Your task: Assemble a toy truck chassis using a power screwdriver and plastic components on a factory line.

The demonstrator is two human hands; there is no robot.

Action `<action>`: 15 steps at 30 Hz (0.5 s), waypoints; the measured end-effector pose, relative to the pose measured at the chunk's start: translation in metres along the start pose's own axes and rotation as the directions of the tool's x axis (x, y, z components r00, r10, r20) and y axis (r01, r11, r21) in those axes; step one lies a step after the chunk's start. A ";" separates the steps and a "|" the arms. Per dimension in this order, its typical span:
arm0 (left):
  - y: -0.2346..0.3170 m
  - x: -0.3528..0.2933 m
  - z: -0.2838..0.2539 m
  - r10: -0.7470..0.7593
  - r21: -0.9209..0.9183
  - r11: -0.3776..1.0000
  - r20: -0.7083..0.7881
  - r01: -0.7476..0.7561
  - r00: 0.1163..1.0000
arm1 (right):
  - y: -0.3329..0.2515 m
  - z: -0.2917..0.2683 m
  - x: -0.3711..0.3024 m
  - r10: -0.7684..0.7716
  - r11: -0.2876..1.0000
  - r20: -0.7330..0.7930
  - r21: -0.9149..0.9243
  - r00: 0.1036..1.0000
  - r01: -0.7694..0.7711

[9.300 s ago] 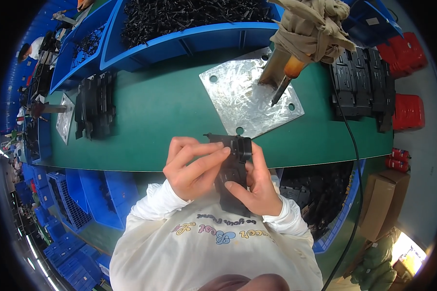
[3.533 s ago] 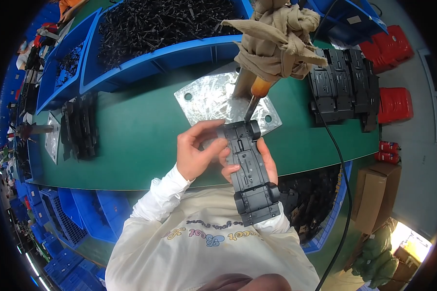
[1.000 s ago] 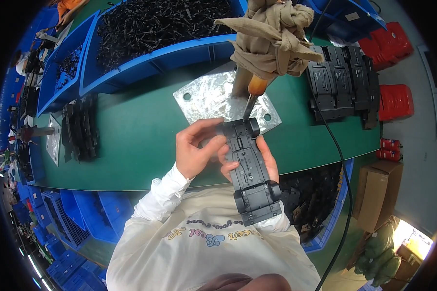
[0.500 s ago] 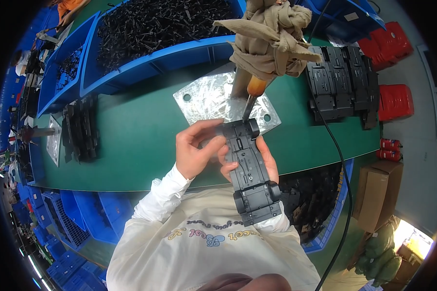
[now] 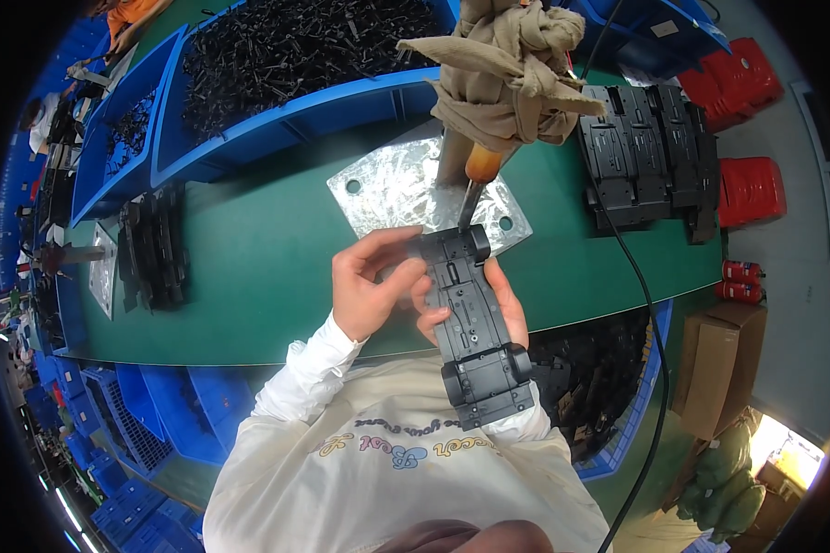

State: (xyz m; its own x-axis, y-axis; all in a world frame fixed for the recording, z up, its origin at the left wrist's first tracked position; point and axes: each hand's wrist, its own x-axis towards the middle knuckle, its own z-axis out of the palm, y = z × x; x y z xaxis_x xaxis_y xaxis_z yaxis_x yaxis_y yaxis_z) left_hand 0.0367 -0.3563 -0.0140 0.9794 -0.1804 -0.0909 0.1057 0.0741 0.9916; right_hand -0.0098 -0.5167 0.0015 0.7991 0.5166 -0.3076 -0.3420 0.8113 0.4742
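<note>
A long black plastic chassis [image 5: 475, 318] with rounded wheel arches is held in front of my chest, its top end tilted toward a metal tip. My right hand [image 5: 507, 300] grips it from behind, the thumb along its right edge and fingertips curling round the left. My left hand [image 5: 364, 288] has thumb and forefinger bent around the upper left corner; what lies between them there is blurred. Just above, a soldering iron [image 5: 482, 166] with an orange handle points down, its metal tip at the chassis's top edge. Beige cloth [image 5: 507, 83] is knotted around its mount.
Behind the iron, a shiny metal plate [image 5: 387, 189] lies on the green table [image 5: 267, 267]. Blue bins [image 5: 295, 115] of small black parts stand at the back. Stacked chassis [image 5: 641, 161] sit at right, others [image 5: 154, 244] at left. A black cable [image 5: 650, 304] hangs down the right.
Hands and chassis keep nearly the same pose. The whole view has shifted very slightly, with the iron and cloth appearing a little further left.
</note>
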 end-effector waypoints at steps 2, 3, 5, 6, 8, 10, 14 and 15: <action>0.000 0.000 0.000 0.004 0.002 1.000 -0.003 -0.004 1.000 | -0.001 -0.001 0.000 -0.003 1.000 -0.005 0.000 1.000 0.003; 0.000 0.000 0.000 -0.002 0.003 1.000 0.001 0.002 1.000 | -0.001 -0.001 0.000 -0.003 1.000 -0.005 0.000 1.000 0.003; 0.001 0.000 0.000 -0.007 0.005 1.000 0.005 0.007 1.000 | -0.001 -0.001 0.000 -0.003 1.000 -0.005 -0.009 1.000 0.003; 0.001 0.000 0.000 -0.004 0.004 1.000 0.004 0.004 1.000 | -0.001 -0.001 0.000 -0.003 1.000 -0.005 -0.009 1.000 0.003; 0.000 0.000 0.000 0.000 0.002 1.000 0.004 0.000 1.000 | -0.001 -0.001 0.000 -0.005 1.000 -0.008 -0.001 1.000 0.005; -0.001 0.000 0.000 0.000 0.001 1.000 0.002 0.000 1.000 | -0.001 -0.001 0.000 -0.005 1.000 0.000 0.004 1.000 0.005; 0.000 0.000 0.000 0.003 -0.004 1.000 -0.008 -0.003 1.000 | 0.000 -0.001 0.000 0.002 1.000 0.011 0.009 1.000 -0.002; 0.000 0.000 0.000 0.003 -0.004 1.000 -0.002 -0.003 1.000 | 0.000 -0.001 0.000 0.001 1.000 0.011 0.009 1.000 -0.001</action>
State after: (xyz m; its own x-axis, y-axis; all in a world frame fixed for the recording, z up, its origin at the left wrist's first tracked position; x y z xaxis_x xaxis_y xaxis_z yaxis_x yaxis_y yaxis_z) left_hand 0.0366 -0.3566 -0.0138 0.9800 -0.1781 -0.0884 0.1037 0.0780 0.9915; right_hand -0.0103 -0.5166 0.0003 0.8040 0.5142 -0.2985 -0.3383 0.8085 0.4815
